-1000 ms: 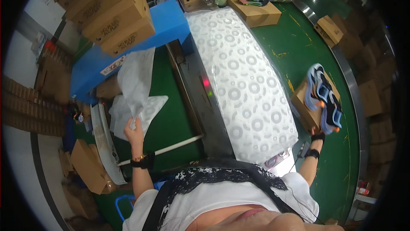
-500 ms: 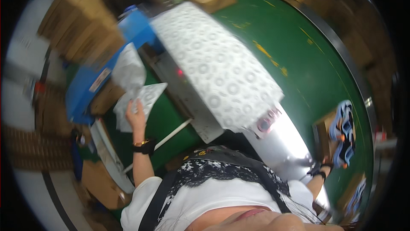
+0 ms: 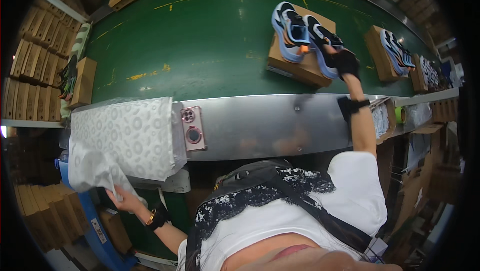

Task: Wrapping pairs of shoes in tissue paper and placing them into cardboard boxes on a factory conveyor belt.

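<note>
- Head view, looking down: the right hand point(image 3: 344, 62), in a dark glove, reaches far out over the green conveyor belt point(image 3: 200, 36) and is closed on the nearer of a pair of sneakers point(image 3: 306, 36), at its heel end.
- Both sneakers, blue, white and black with orange touches, lie side by side on top of a brown shoe box point(image 3: 299, 63) that sits on the belt; the held shoe is the right one of the pair, directly under the gloved fingers.
- A dark wristband sits on the right forearm, which crosses the metal counter point(image 3: 270, 121) edging the near side of the belt.
- The left hand point(image 3: 121, 200) is low at the near left, well apart from the shoes, fingers pinched on a sheet of white tissue paper point(image 3: 95, 168) that hangs off a stack of ring-patterned paper point(image 3: 125, 131) at the left end of the counter.
- A pink phone point(image 3: 192, 128) lies on the counter just right of the paper stack.
- Farther right on the belt another shoe box carrying sneakers point(image 3: 392, 51) stands apart from the held pair.
- At the far left of the belt a brown box point(image 3: 82, 81) rests near stacked cartons point(image 3: 30, 66).
- A roll of green tape point(image 3: 400, 115) sits at the right end of the counter.
</note>
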Demonstrator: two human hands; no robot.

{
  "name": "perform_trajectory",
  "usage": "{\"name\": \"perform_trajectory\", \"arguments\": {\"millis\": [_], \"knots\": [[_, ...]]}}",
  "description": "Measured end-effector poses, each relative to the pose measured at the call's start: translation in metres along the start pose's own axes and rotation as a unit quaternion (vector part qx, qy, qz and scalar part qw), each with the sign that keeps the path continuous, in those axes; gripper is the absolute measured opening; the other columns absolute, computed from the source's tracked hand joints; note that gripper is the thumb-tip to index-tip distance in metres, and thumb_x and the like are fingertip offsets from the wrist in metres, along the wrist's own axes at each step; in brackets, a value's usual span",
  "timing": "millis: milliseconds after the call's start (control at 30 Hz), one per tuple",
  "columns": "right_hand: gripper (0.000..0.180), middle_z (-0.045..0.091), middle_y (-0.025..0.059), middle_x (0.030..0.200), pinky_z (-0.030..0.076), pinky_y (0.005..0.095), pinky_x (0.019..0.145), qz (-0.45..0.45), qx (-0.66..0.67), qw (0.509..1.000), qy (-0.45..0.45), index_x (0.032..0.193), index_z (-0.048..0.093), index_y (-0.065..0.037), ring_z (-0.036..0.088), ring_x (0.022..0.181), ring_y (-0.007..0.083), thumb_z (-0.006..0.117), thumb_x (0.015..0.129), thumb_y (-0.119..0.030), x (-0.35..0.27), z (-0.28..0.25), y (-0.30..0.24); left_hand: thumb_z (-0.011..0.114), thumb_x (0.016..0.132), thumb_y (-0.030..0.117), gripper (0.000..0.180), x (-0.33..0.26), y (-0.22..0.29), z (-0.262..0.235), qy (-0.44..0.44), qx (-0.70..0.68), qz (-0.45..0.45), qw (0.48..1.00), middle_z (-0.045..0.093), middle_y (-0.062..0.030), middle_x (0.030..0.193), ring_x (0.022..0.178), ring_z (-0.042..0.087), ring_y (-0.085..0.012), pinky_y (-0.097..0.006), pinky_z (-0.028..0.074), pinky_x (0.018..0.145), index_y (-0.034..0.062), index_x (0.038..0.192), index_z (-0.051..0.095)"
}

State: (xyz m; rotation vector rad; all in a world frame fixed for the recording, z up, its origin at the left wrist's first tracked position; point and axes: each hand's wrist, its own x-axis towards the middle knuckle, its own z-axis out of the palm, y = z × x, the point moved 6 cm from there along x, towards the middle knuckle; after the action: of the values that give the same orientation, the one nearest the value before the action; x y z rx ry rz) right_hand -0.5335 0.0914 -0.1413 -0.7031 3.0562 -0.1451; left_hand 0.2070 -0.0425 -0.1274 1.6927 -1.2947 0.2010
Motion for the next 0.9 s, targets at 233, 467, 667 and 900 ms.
{"name": "perform_trajectory", "arguments": {"millis": [233, 467, 667, 900], "knots": [[0.045, 0.055, 0.0241, 0.097, 0.045, 0.0387, 0.077, -0.084, 0.082, 0.993, -0.025, 0.104, 0.051, 0.000, 0.053, 0.093, 0.0358, 0.058, 0.072, -0.031, 0.036, 0.000, -0.048, 0.048, 0.075, -0.002, 0.034, -0.029, 0.104, 0.044, -0.128, -0.082, 0.137, 0.979, 0.056, -0.0175, 0.104, 0.094, 0.055, -0.0269, -0.032, 0.041, 0.082, -0.0034, 0.108, 0.052], [0.044, 0.055, 0.0238, 0.097, 0.045, 0.0394, 0.077, -0.121, 0.065, 0.989, -0.060, 0.102, 0.051, -0.001, 0.054, 0.093, 0.0352, 0.058, 0.071, -0.030, 0.046, 0.031, -0.075, 0.052, 0.075, 0.001, 0.033, -0.031, 0.136, 0.092, -0.178, -0.168, 0.179, 0.953, 0.057, -0.0154, 0.101, 0.091, 0.055, -0.0248, -0.031, 0.042, 0.080, -0.0029, 0.107, 0.052], [0.044, 0.055, 0.0192, 0.101, 0.044, 0.0405, 0.076, -0.290, 0.023, 0.952, -0.095, 0.102, 0.051, -0.007, 0.055, 0.092, 0.0303, 0.058, 0.067, -0.032, -0.035, 0.025, -0.100, 0.060, 0.068, 0.002, 0.037, -0.032, 0.173, 0.125, -0.240, -0.223, 0.224, 0.918, 0.057, -0.0130, 0.083, 0.076, 0.053, -0.0240, -0.031, 0.042, 0.068, 0.0021, 0.105, 0.056], [0.024, 0.056, 0.0129, 0.057, 0.045, 0.0394, 0.051, -0.655, 0.031, 0.739, -0.155, 0.064, 0.060, -0.007, 0.058, 0.057, 0.0283, 0.063, 0.054, -0.029, -0.204, 0.075, -0.124, 0.063, 0.059, 0.009, 0.051, -0.115, 0.237, 0.207, -0.378, -0.209, 0.292, 0.853, 0.052, -0.0112, 0.083, 0.078, 0.050, -0.0274, -0.037, 0.038, 0.073, 0.0041, 0.108, 0.052]]}}
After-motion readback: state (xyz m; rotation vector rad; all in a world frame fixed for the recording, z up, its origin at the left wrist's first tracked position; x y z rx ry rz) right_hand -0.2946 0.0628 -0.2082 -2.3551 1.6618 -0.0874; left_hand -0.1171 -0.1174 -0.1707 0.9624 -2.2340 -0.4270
